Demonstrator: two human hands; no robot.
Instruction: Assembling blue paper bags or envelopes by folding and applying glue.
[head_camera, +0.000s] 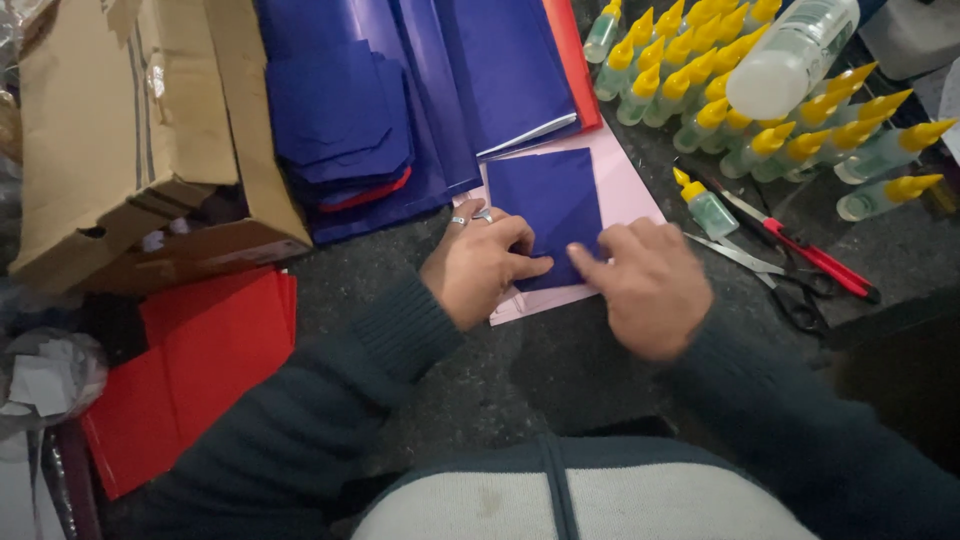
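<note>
Small blue paper piece flat on a pink sheet, right in the middle of the dark desk, close to the body for easy reach. Left hand with fingers curled, thumb and fingertip pinched on the bottom edge of the blue piece, maybe to hold a fold down. Two silver rings on that hand. Right hand with fingers bent together, fingertip pressed on the same bottom edge, just beside the left one, so the paper stays put. Pink sheet underneath, likely to keep the desk clean. Scissors and a red pen-like tool to the right, near the right hand, ready to grab. One little glue bottle with a yellow cap alone beside them; many more glue bottles bunched farther back. Big blue sheets stacked behind, red sheets at the left, cardboard box open beside them.
</note>
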